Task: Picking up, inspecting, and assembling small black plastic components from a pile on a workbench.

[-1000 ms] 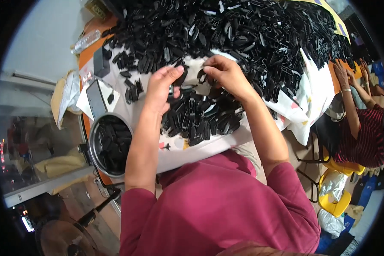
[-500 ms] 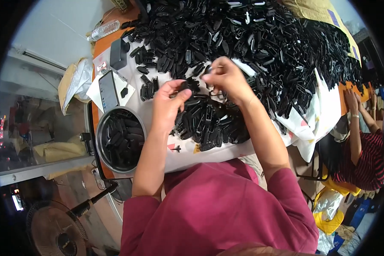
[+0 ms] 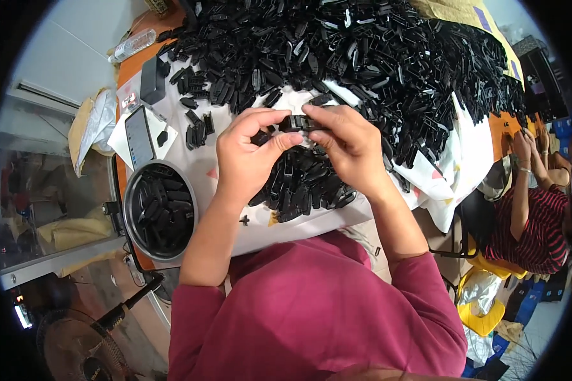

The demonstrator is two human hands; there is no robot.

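Between my two hands, over the near part of the table, is a small black plastic part [image 3: 297, 123]. My left hand [image 3: 251, 145] pinches its left end with thumb and fingers. On its right end the thumb and forefinger of my right hand [image 3: 351, 143] are closed. The fingertips cover much of it, so its exact kind cannot be made out. Just below my hands lies a small heap of like black parts [image 3: 302, 190]. Beyond them a far larger pile of black plastic parts [image 3: 362, 57] spreads over the table.
A round metal bowl [image 3: 128, 219] of black parts stands at the table's left edge. Behind it lie a phone [image 3: 140, 136], a dark grey box [image 3: 152, 80] and a plastic bottle [image 3: 133, 46]. A fan [image 3: 82, 346] stands lower left. Another person in stripes [image 3: 531, 219] sits at right.
My hands, apart before, have come together, and both now grip one black part. The right hand has turned and lowered. The whole view has shifted slightly.
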